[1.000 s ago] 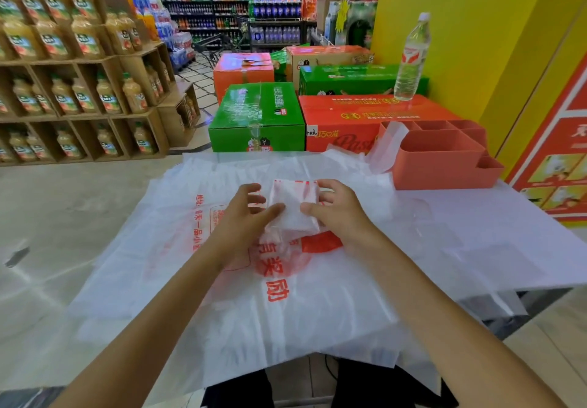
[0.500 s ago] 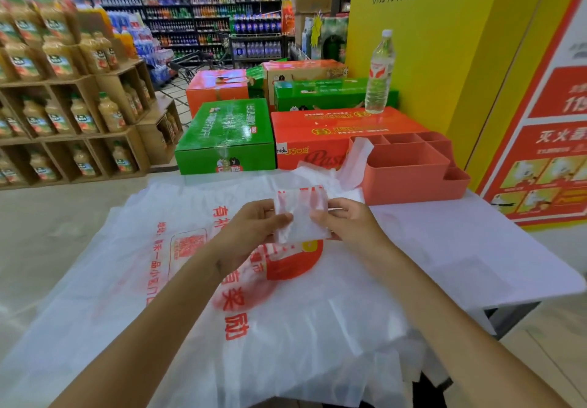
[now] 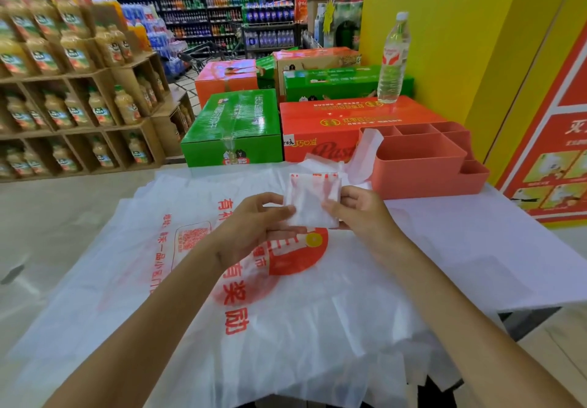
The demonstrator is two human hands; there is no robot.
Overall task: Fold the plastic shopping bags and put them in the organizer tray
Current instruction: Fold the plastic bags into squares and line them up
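White plastic, folded bag [image 3: 313,199] lifted above table [image 3: 495,248], pinched between both hands. Left hand [image 3: 254,226] grips left edge, thumb on top. Right hand [image 3: 359,209] grips right edge. Flat bags [image 3: 197,296] spread beneath. Coral tray [image 3: 425,178] just beyond, right.
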